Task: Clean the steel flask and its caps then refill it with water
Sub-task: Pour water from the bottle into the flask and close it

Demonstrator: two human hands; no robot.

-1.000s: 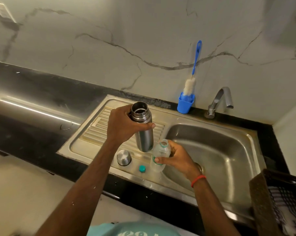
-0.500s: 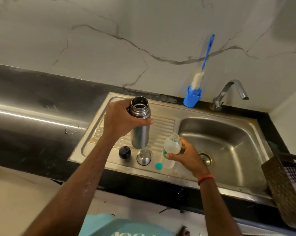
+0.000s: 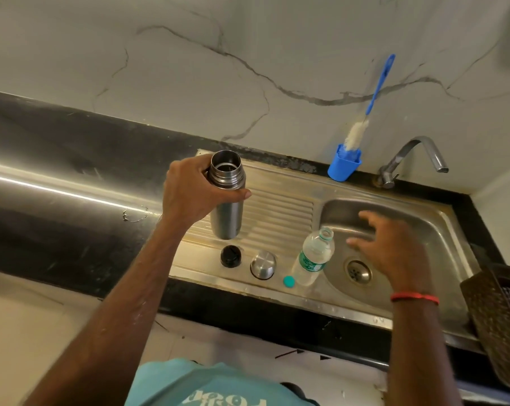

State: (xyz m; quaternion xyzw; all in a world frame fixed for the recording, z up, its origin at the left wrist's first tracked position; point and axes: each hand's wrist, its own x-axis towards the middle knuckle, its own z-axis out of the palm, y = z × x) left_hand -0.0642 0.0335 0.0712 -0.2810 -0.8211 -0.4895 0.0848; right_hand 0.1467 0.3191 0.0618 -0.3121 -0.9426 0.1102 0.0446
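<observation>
Flask (image 3: 226, 212) gripped in left hand (image 3: 189, 191) fingers, black cap (image 3: 230, 256) and steel cap (image 3: 263, 264) off, right hand (image 3: 391, 247) fingers apart, empty; refill seemingly not yet done

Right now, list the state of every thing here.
Flask: uncapped, upright, held in left grip.
Black cap: off, on drainboard.
Steel cap: off, on drainboard.
Plastic bottle: uncapped, standing.
Teal lid: off, beside bottle.
Right grip: open, empty.
Tap: no water visible.
</observation>
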